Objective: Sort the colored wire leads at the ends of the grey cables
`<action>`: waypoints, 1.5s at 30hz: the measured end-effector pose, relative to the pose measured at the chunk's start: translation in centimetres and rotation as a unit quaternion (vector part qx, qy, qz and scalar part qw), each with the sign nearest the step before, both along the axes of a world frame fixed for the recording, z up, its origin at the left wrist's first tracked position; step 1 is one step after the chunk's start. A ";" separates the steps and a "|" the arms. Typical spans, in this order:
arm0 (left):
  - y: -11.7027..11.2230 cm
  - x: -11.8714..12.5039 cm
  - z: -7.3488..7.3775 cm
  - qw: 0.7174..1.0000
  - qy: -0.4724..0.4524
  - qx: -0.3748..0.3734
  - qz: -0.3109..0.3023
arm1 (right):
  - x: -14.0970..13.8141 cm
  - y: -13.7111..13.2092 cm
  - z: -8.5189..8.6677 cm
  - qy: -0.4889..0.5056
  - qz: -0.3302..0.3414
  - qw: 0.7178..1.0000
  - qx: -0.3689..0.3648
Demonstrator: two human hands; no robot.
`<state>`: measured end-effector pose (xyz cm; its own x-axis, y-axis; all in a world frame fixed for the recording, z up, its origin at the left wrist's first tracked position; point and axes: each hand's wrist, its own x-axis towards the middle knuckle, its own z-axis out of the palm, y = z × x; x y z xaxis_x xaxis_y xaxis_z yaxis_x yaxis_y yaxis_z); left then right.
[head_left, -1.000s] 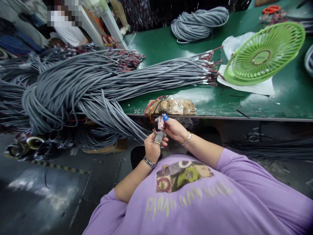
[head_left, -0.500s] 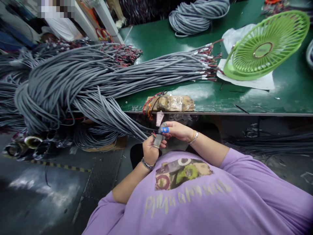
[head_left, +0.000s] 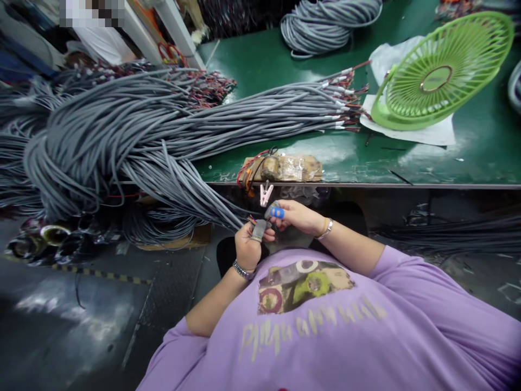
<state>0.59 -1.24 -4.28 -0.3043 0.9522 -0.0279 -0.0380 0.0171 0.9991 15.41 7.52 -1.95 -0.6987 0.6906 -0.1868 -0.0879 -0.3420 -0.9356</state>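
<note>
My left hand (head_left: 248,247) is closed around the end of a grey cable (head_left: 228,214) that runs down from the bench. Thin coloured wires (head_left: 252,220) stick out by its thumb, which has a grey wrap (head_left: 259,231) on it. My right hand (head_left: 299,215) pinches close beside them, with blue tape (head_left: 277,212) and a grey covering on its fingers. What sits between those fingertips is too small to make out. Just above both hands, a pink clothespin (head_left: 266,194) hangs at the bench edge below a taped cardboard block (head_left: 301,168) with red and black wires.
A large heap of grey cables (head_left: 93,130) covers the left of the green bench (head_left: 252,65), stripped ends pointing right. A green fan (head_left: 439,76) stands at right on white paper. A coiled cable bundle (head_left: 325,24) lies behind. Wrapped rolls (head_left: 57,239) sit below at left.
Both hands stay close together and have shifted slightly. My left thumb has tilted a little, and the pink clothespin has turned so that its two legs show.
</note>
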 end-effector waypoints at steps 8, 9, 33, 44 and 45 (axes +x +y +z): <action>0.3 -0.2 0.6 0.997 0.000 -0.036 -0.071 | -0.6 -0.8 -1.0 0.037 -0.053 0.997 0.047; 0.3 -0.3 0.8 0.995 0.008 -0.039 -0.090 | -0.7 -0.9 -1.0 0.038 -0.051 0.997 0.044; 0.1 0.0 -0.1 0.998 -0.063 -0.003 0.014 | -1.5 -0.4 -0.9 0.065 -0.046 0.992 -0.094; 0.2 -0.2 -0.1 0.996 -0.078 0.024 0.028 | -2.4 -1.0 -0.9 0.046 -0.113 0.990 -0.071; 0.2 -0.2 0.0 0.996 -0.083 0.027 0.030 | -2.4 -1.0 -1.0 0.049 -0.117 0.989 -0.076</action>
<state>0.44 -1.01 -4.27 -0.3553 0.9342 -0.0326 -0.2029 -0.0430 0.9783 12.99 6.54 -2.97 -0.5435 0.8041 -0.2407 -0.2679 -0.4380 -0.8582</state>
